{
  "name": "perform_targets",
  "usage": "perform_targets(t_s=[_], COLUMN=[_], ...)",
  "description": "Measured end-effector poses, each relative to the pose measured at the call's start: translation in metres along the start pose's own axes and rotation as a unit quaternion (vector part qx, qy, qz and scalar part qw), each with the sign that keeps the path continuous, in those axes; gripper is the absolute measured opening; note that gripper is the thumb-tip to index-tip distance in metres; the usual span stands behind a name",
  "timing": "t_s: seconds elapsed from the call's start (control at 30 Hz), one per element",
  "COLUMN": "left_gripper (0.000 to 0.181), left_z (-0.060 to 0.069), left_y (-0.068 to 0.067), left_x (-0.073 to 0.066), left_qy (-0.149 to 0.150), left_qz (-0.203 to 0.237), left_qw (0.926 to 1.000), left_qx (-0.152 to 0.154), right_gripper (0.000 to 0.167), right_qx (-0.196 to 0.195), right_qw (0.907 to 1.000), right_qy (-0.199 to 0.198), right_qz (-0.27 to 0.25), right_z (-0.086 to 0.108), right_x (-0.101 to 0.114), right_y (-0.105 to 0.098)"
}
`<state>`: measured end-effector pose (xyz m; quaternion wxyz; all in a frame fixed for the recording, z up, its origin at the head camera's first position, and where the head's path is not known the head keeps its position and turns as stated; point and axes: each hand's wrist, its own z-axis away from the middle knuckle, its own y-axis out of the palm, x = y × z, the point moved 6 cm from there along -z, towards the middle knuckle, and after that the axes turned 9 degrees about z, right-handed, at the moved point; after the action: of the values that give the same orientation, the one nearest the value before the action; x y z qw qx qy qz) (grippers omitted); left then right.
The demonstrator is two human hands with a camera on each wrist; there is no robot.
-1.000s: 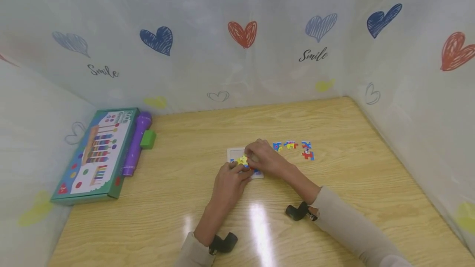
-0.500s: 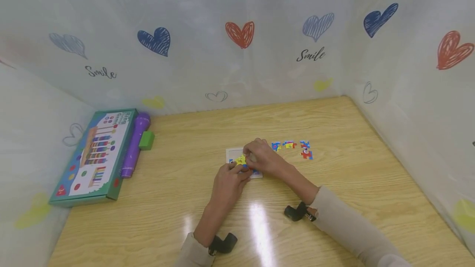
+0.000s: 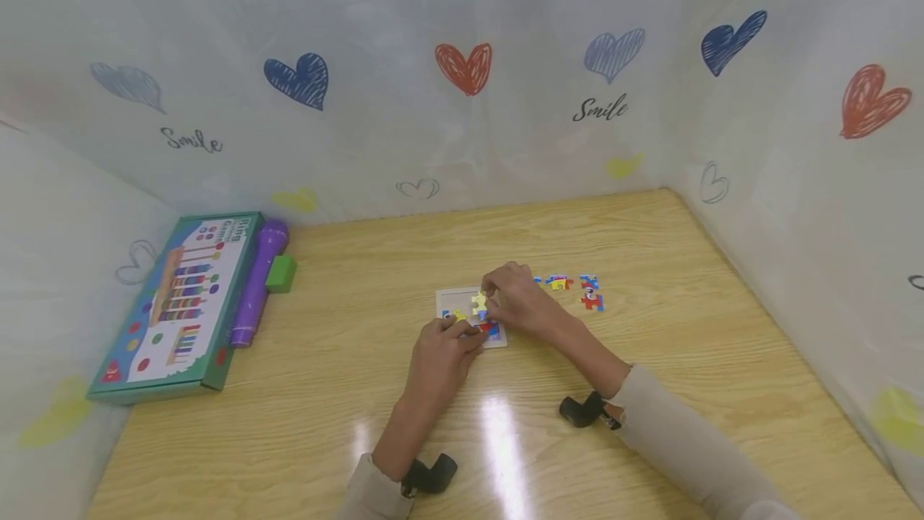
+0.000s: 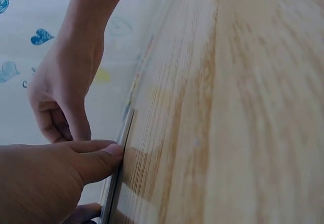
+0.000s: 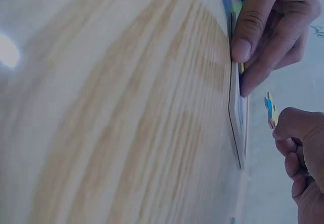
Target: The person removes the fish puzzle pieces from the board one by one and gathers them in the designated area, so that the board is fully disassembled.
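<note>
"Yellow piece (image 3: 479, 303) has come up & tipped vs. the prev. frame, w/ the right hand (image 3: 523, 297) shifting slightly right along w/ it!"

"How's it held?"

"Pinched, thumb vs. index, other fingers curled in. R wrist view has it in midair, clear of the puzzle tray (image 3: 455, 290), though over that tray in the head view."

"And the left hand (image 3: 437, 358)?"

"Thumb along the tray's near edge, fingers bent over the top, gripping it on the table (image 3: 346, 279). Can't tell what each fingertip's doing; they overlap."

"Progress, pls?"

"Part-filled, by the look of it: seated pieces (image 3: 492, 331) in red & blue on the near side, plus a bit of yellow to the left. Exact no. unclear, left fingers cover some. Far side shows bare base."

"Left to go?"

"Approx. four loose pieces (image 3: 559, 282) right of the tray, one part-hidden behind the right hand, + the pinched one. So prob. around halfway, w/ the far rows outstanding."
</note>
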<state>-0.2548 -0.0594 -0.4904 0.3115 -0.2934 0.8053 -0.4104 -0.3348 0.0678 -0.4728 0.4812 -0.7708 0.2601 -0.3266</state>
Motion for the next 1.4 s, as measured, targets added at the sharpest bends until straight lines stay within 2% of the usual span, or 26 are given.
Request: perform_targets(t_s=[0.13, 0.37, 0.53, 0.73, 1.0, 1.4], left_gripper=[0.018, 0.017, 0.017, 0.018, 0.017, 0.017], left_z=[0.000, 0.000, 0.001, 0.002, 0.000, 0.001], left_y=[0.000, 0.001, -0.001, -0.001, 0.000, 0.001], left_x=[0.001, 0.002, 0.003, 0.003, 0.003, 0.004], left_qy=[-0.003, -0.002, -0.017, -0.010, -0.028, -0.020], left_qz=[0.005, 0.044, 0.065, 0.053, 0.074, 0.070], left_qw=[1.0000, 0.9990, 0.9976, 0.9984, 0.9967, 0.9971], left_qx=[0.004, -0.008, -0.017, -0.016, -0.020, -0.025], right_gripper=[0.016, 0.017, 0.017, 0.016, 0.015, 0.017], right_qx=[-0.016, -0.027, -0.037, -0.042, -0.034, -0.029], right_qw=[0.9998, 0.9995, 0.9993, 0.9990, 0.9987, 0.9977], right_qy=[-0.010, -0.015, -0.010, 0.009, 0.038, 0.060], right_qz=[-0.001, 0.009, -0.001, -0.015, -0.008, -0.005], right_z=[0.005, 0.017, 0.025, 0.033, 0.043, 0.055], right_x=[-0.001, -0.007, -0.013, -0.022, -0.035, -0.052], right_y=[-0.007, -0.013, -0.019, -0.023, -0.028, -0.033])
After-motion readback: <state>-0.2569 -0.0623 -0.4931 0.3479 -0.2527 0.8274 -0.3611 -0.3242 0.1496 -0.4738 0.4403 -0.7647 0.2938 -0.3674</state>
